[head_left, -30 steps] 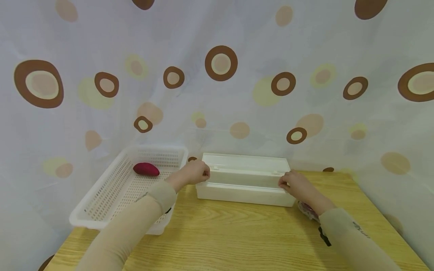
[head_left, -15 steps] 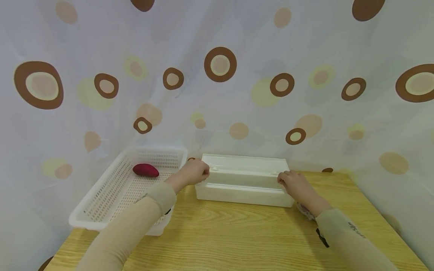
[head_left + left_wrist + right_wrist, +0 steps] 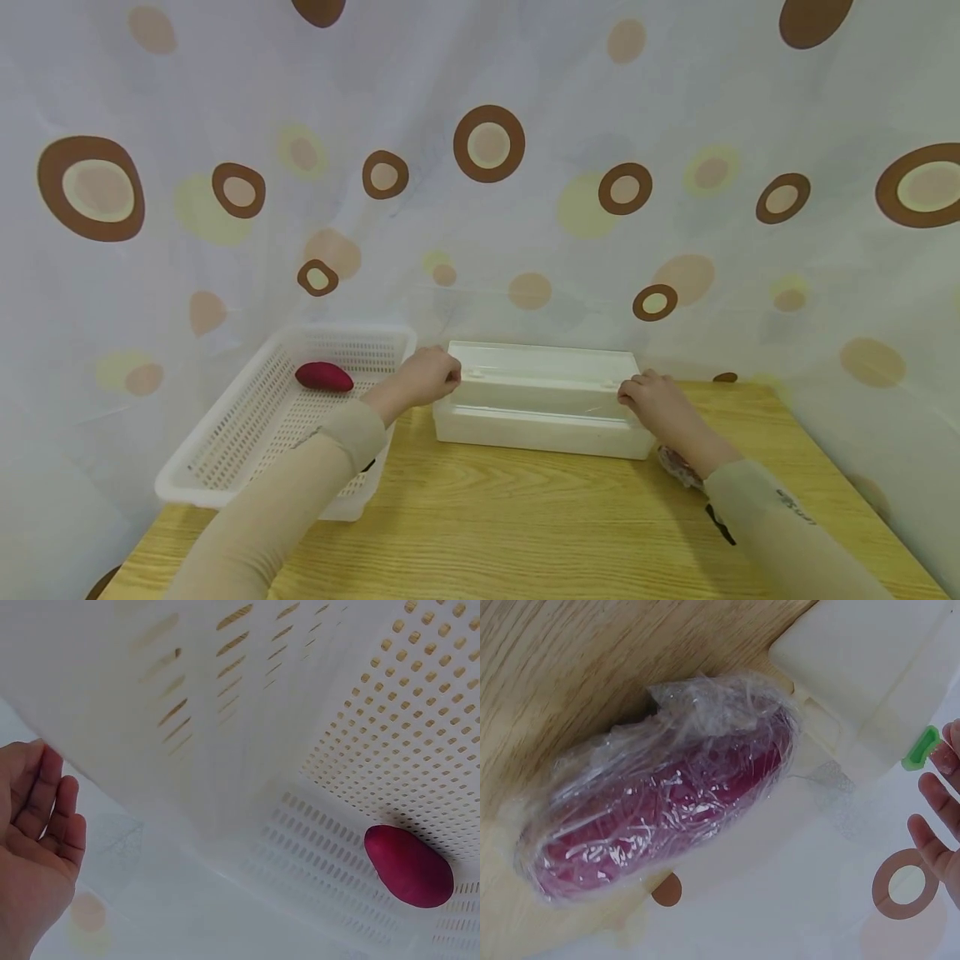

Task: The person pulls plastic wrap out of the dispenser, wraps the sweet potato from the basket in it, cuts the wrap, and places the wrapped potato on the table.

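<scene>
A long white box (image 3: pixel 540 433), which looks like a cling film dispenser, stands at the back of the table. My left hand (image 3: pixel 433 375) is at its left end, fingers curled and pinching; my right hand (image 3: pixel 660 404) pinches at the right end. Between them runs a nearly invisible sheet of cling film (image 3: pixel 592 408) with faint glints. In the right wrist view, the right fingertips are right at a small green piece (image 3: pixel 922 748) on the box's corner. Below that hand lies a purple-red, oval item (image 3: pixel 667 799) wrapped in crinkled clear film. The left thumb is hidden in the left wrist view.
A white perforated basket (image 3: pixel 217 408) stands on the left, under the left forearm, holding one unwrapped purple-red oval item (image 3: pixel 324 377). The wooden table (image 3: pixel 510 525) meets a patterned curtain (image 3: pixel 555 100) behind the box and on both sides.
Both hands stay at the ends of the white box with only slight shifts. The box, the basket and the two purple-red items keep their places.
</scene>
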`<state>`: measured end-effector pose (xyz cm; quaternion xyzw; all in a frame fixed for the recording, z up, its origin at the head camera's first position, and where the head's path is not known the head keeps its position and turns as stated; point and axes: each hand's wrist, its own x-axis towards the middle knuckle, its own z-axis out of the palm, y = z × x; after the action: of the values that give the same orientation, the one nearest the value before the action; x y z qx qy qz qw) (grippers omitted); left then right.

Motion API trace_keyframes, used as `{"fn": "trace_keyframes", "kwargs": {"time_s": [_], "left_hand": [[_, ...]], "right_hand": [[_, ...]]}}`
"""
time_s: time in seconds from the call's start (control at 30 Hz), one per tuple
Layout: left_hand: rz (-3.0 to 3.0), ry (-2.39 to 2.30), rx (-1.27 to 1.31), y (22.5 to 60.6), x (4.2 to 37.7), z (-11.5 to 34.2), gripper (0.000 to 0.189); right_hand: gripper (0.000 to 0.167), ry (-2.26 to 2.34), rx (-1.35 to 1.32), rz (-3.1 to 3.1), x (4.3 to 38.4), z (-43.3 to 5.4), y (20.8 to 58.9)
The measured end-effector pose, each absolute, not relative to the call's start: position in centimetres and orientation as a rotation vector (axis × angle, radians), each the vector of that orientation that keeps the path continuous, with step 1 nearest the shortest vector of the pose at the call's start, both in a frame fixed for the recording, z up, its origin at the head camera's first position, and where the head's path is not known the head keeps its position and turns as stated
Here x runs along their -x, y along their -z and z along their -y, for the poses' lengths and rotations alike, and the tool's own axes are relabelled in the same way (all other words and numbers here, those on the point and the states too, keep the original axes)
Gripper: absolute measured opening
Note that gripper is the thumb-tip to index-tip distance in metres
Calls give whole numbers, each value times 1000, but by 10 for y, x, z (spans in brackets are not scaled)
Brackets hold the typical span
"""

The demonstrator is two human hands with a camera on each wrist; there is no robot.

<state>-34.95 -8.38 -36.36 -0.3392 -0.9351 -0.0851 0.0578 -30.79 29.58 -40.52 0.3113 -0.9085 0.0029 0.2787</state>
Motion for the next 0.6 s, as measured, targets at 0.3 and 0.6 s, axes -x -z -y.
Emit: {"fn": "trace_keyframes", "kwargs": {"time_s": [0.3,0.6], "left_hand": [[2762,271,1009,361,351,83,9],[2768,302,996,353,351,86,10]], "right_hand": [[9,-5,-849,2462,304,-296,393],[14,-67,-895,2444,304,-298,387]]}}
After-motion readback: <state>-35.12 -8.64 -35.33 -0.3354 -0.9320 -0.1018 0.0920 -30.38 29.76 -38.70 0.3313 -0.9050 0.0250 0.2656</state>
